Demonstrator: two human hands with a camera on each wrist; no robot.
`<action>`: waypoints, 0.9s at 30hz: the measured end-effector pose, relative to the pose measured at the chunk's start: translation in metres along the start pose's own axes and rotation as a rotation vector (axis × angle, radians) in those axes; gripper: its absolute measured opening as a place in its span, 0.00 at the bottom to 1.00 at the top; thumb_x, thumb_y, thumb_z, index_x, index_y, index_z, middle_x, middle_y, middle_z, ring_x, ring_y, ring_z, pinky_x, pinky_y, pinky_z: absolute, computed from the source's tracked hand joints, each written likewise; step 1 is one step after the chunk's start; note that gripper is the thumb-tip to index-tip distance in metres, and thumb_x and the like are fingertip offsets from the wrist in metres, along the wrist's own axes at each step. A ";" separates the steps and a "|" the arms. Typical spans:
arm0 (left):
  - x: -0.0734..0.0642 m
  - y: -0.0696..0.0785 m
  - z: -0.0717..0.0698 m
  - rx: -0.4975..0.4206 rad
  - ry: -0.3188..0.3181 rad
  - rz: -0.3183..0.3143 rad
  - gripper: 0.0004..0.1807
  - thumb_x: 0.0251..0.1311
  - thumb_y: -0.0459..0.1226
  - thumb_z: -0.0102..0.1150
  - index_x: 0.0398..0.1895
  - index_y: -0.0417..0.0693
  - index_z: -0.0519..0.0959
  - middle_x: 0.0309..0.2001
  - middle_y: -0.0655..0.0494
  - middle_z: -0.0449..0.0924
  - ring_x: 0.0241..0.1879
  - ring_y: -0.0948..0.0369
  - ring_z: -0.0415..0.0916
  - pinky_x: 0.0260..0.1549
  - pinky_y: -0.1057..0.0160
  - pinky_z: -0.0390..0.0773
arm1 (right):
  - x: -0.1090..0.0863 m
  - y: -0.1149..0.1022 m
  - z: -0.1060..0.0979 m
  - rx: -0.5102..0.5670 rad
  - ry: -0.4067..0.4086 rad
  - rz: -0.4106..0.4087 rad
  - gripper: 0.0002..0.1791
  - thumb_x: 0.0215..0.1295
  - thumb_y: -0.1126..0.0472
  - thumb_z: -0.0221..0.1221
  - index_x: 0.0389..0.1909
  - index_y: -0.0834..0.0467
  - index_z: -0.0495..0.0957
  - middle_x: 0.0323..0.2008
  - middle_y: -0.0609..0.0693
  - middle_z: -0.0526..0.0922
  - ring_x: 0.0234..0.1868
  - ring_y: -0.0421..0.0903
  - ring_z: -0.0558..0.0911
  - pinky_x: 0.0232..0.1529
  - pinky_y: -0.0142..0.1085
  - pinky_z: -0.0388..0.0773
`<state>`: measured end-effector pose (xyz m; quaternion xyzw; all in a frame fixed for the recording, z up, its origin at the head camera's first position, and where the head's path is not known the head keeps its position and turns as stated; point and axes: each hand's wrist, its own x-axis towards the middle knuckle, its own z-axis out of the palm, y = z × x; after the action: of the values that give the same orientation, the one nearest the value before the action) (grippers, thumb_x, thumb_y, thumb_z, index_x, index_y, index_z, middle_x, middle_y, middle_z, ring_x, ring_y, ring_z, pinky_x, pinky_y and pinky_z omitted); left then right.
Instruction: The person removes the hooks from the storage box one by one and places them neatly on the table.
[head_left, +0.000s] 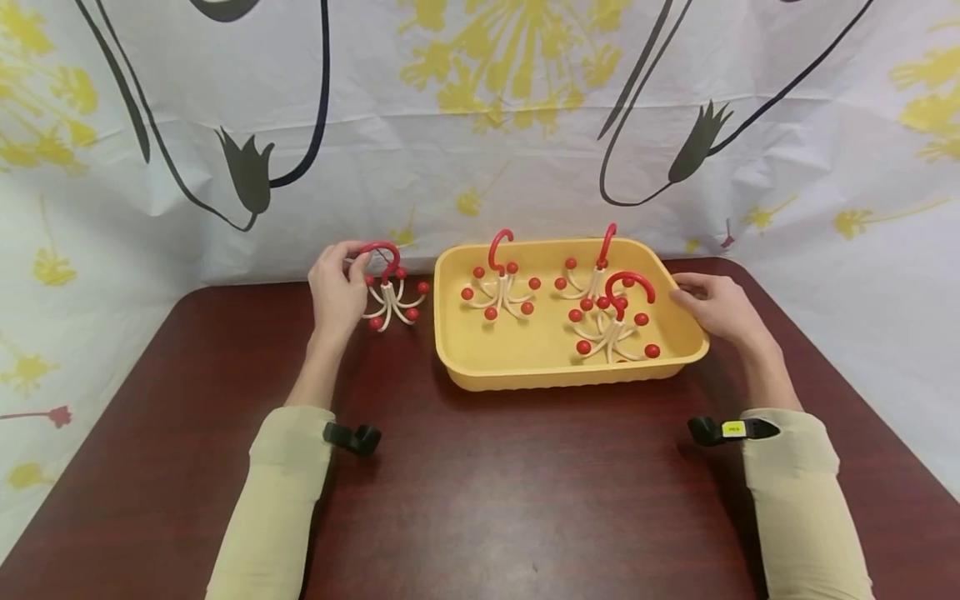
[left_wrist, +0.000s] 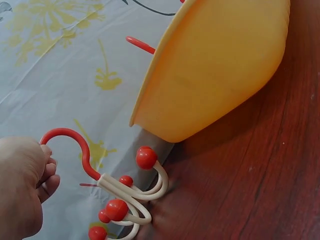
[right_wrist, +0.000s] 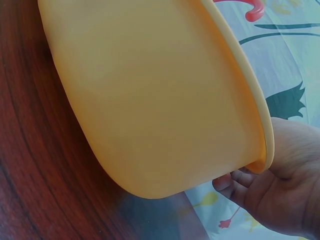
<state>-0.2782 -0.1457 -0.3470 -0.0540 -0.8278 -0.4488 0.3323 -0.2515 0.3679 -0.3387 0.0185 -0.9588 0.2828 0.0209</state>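
My left hand (head_left: 333, 287) pinches the red top hook of a multi-arm hook hanger (head_left: 387, 293), whose cream arms end in red balls. In the left wrist view this hanger (left_wrist: 122, 190) tilts, its arms low over the table's back edge, left of the yellow tray (head_left: 510, 380). At the tray's right end my right hand (head_left: 723, 307) grips the rim, and its curled fingers show under the lip in the right wrist view. Inside the tray are three similar hangers: one at left (head_left: 502, 290), one at back right (head_left: 600, 272) and one at front right (head_left: 613, 330), overlapping in view.
A dark red-brown wooden table (head_left: 517, 483) bears the tray. Behind it hangs a white cloth (head_left: 360, 167) with yellow and grey flower prints, close to the table's back edge. Black bands (head_left: 352, 437) sit at both sleeves.
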 end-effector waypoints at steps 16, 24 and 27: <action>-0.004 0.005 -0.004 -0.085 0.095 0.036 0.13 0.70 0.36 0.61 0.47 0.32 0.83 0.43 0.38 0.76 0.35 0.54 0.76 0.33 0.74 0.71 | 0.001 0.001 0.001 0.007 -0.008 0.009 0.31 0.75 0.47 0.55 0.66 0.68 0.72 0.54 0.71 0.79 0.42 0.57 0.82 0.35 0.31 0.77; -0.006 0.019 -0.002 -0.181 0.139 0.090 0.11 0.67 0.33 0.62 0.45 0.32 0.84 0.42 0.39 0.76 0.34 0.58 0.75 0.34 0.74 0.74 | 0.001 0.001 0.002 0.008 -0.005 0.004 0.30 0.75 0.48 0.55 0.65 0.68 0.72 0.54 0.71 0.80 0.42 0.57 0.82 0.35 0.30 0.77; -0.007 0.026 0.001 -0.183 0.146 0.145 0.11 0.68 0.33 0.62 0.44 0.32 0.84 0.42 0.39 0.76 0.34 0.55 0.76 0.33 0.74 0.74 | 0.000 0.000 0.002 0.014 -0.005 0.005 0.30 0.75 0.48 0.55 0.65 0.68 0.72 0.54 0.71 0.80 0.42 0.57 0.82 0.34 0.29 0.77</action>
<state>-0.2630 -0.1285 -0.3333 -0.1111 -0.7509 -0.4999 0.4170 -0.2520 0.3673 -0.3402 0.0167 -0.9569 0.2894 0.0176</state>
